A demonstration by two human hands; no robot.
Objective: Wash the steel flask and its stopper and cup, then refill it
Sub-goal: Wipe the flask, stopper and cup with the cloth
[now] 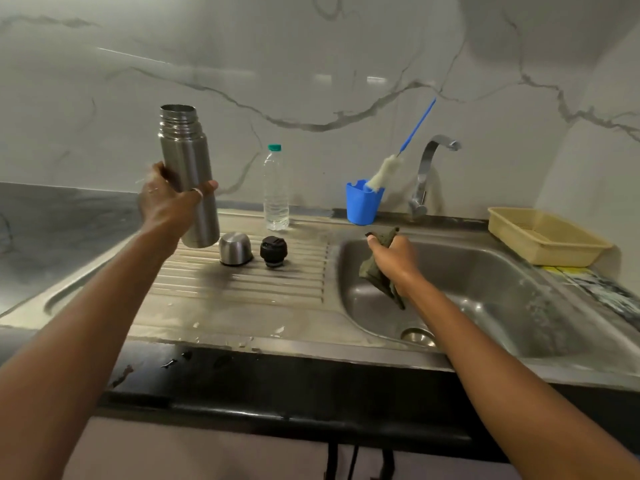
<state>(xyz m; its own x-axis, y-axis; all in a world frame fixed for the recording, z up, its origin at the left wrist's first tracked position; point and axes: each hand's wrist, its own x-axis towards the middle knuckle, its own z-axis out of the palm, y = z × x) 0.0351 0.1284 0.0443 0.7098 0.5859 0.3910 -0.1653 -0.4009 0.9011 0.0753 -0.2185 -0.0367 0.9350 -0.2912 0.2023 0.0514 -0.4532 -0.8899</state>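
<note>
My left hand grips the steel flask upright above the ribbed drainboard, its mouth uncovered. The steel cup stands upside down on the drainboard just right of the flask's base. Beside it sits the black stopper. My right hand holds a dark green scrub cloth over the left side of the sink basin. A clear water bottle with a green cap stands at the back of the drainboard.
A blue holder with a blue-handled bottle brush stands beside the curved tap behind the sink. A yellow plastic basket rests at the sink's right rim. Dark countertop stretches to the left; a marble wall lies behind.
</note>
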